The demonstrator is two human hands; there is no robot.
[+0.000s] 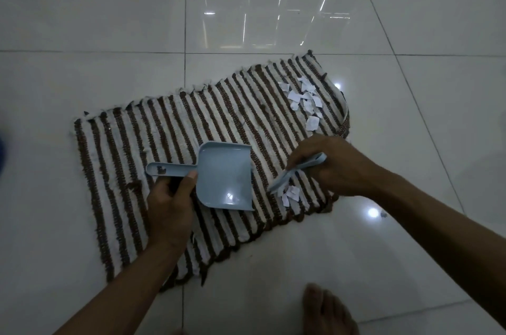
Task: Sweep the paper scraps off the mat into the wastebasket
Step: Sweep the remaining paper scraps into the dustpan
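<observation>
A brown-and-white striped mat (153, 126) lies on the tiled floor. My left hand (169, 203) grips the handle of a light blue dustpan (224, 178), which rests flat on the mat with its mouth facing right. My right hand (331, 165) holds a small light blue brush (290, 176), its bristles down on the mat. A small heap of white paper scraps (290, 193) sits just under the brush, right of the pan's mouth. A larger scatter of paper scraps (304, 100) lies near the mat's far right end. No wastebasket shows.
Glossy white floor tiles (109, 20) surround the mat, with light reflections. A bare foot (325, 310) stands on the floor at the bottom edge. A tiny dark speck (383, 214) lies on the tile right of the mat. Something blue (2, 148) shows at the left edge.
</observation>
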